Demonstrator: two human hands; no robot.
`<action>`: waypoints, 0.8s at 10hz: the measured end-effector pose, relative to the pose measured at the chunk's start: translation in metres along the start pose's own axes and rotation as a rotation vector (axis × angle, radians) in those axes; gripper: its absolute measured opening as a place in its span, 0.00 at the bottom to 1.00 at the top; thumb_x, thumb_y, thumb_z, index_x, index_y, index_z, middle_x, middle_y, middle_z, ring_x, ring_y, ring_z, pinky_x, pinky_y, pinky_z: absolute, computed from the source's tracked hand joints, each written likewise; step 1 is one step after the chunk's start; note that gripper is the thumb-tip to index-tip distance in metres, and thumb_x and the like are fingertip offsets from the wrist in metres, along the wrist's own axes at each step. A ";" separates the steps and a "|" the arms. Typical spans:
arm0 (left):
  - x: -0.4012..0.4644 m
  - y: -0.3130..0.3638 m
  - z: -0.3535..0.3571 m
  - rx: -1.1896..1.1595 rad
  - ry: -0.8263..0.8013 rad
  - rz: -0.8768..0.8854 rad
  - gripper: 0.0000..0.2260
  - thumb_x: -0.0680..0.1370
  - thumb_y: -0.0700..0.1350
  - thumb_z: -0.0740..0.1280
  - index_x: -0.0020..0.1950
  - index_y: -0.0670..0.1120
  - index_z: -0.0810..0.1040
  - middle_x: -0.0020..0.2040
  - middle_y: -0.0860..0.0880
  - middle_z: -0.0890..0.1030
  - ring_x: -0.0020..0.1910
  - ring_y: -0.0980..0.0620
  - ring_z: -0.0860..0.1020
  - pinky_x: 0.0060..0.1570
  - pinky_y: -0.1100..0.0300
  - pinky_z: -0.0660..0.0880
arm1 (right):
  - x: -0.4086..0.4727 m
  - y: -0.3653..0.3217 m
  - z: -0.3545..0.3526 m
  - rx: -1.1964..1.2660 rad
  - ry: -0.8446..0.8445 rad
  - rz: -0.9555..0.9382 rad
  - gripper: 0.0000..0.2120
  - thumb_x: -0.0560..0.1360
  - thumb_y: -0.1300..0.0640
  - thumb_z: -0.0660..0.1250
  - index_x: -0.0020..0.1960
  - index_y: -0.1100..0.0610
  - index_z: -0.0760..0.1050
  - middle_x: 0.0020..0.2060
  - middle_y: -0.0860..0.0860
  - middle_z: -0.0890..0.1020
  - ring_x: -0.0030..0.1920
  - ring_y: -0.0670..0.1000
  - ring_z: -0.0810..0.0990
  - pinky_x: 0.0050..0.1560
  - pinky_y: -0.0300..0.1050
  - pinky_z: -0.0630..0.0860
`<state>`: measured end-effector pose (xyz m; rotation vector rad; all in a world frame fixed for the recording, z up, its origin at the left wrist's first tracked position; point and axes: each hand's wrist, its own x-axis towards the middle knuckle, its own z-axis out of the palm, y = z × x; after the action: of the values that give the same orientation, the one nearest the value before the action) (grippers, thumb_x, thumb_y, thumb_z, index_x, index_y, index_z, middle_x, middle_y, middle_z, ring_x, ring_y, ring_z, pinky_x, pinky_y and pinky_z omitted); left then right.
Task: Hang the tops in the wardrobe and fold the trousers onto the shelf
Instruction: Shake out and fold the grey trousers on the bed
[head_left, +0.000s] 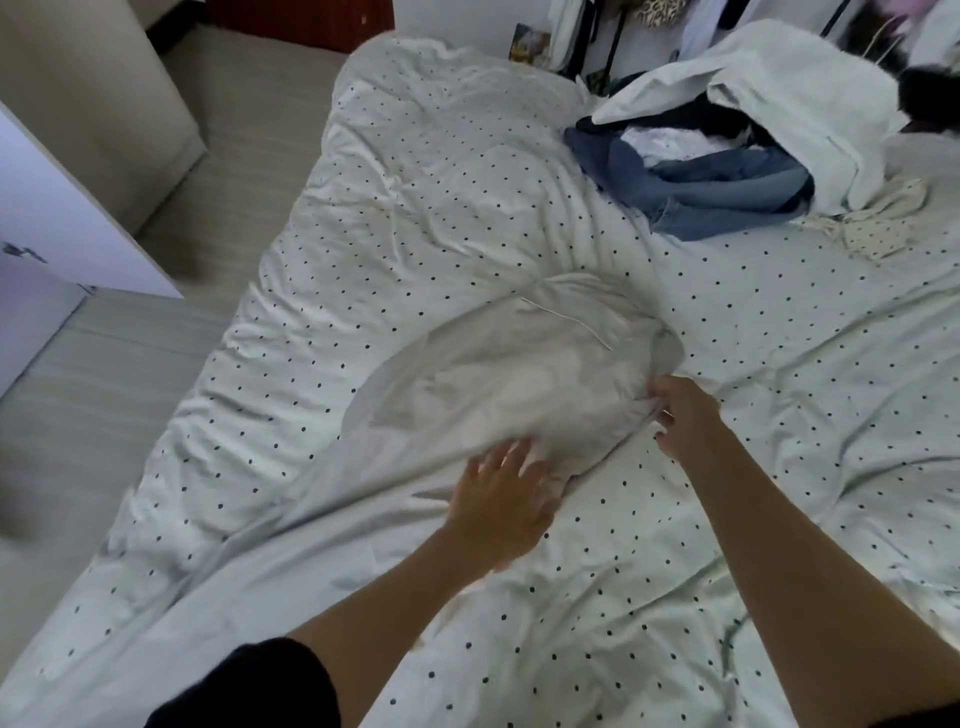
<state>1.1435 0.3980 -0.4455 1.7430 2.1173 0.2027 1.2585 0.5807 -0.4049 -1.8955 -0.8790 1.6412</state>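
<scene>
- Dark sleeve (249, 686) on the left arm sits closest to the lens, both bare forearms reaching out over the dotted bedcover (649, 597).
- Left hand (501, 499) lies with fingers (511, 457) spread and nearly straight, tips resting on the near edge of the pale garment (498, 374); it holds nothing.
- Right hand (685, 415) has its fingers curled at the garment's right edge and appears to pinch the cloth there, though motion blur hides the exact hold.
- Pale garment lies crumpled in the middle of the bed, just beyond both hands, its long axis running from lower left to upper right; a thin cord (566, 322) crosses its far part. Whether it is a top or trousers I cannot tell.
- Both hands are at its near side, so I judge the next step to be spreading it flat.
- Pile of denim and other clothes (727, 182) waits well apart, at the far right.
</scene>
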 end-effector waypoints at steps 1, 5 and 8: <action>0.005 -0.025 -0.008 0.120 0.132 0.008 0.23 0.81 0.55 0.52 0.76 0.51 0.58 0.78 0.47 0.50 0.77 0.46 0.47 0.73 0.46 0.46 | 0.015 0.006 -0.003 0.042 -0.035 0.075 0.09 0.76 0.60 0.60 0.37 0.54 0.67 0.38 0.49 0.70 0.35 0.46 0.69 0.38 0.40 0.69; 0.054 -0.054 0.003 0.121 -0.310 -0.168 0.35 0.76 0.66 0.54 0.74 0.62 0.34 0.75 0.52 0.30 0.73 0.42 0.31 0.66 0.28 0.41 | 0.028 -0.013 -0.004 -0.008 0.110 -0.014 0.05 0.75 0.60 0.66 0.42 0.59 0.73 0.53 0.56 0.78 0.54 0.53 0.77 0.54 0.47 0.70; -0.005 -0.068 -0.044 -1.262 0.080 -0.531 0.22 0.82 0.56 0.51 0.73 0.48 0.65 0.72 0.49 0.67 0.72 0.49 0.64 0.71 0.49 0.60 | -0.051 -0.009 0.020 -0.353 -0.124 -0.978 0.09 0.74 0.71 0.61 0.39 0.60 0.69 0.34 0.53 0.75 0.35 0.51 0.72 0.37 0.44 0.70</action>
<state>1.0650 0.3840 -0.4283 0.4344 1.6954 1.1387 1.2337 0.5485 -0.3667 -1.1765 -1.8554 1.0199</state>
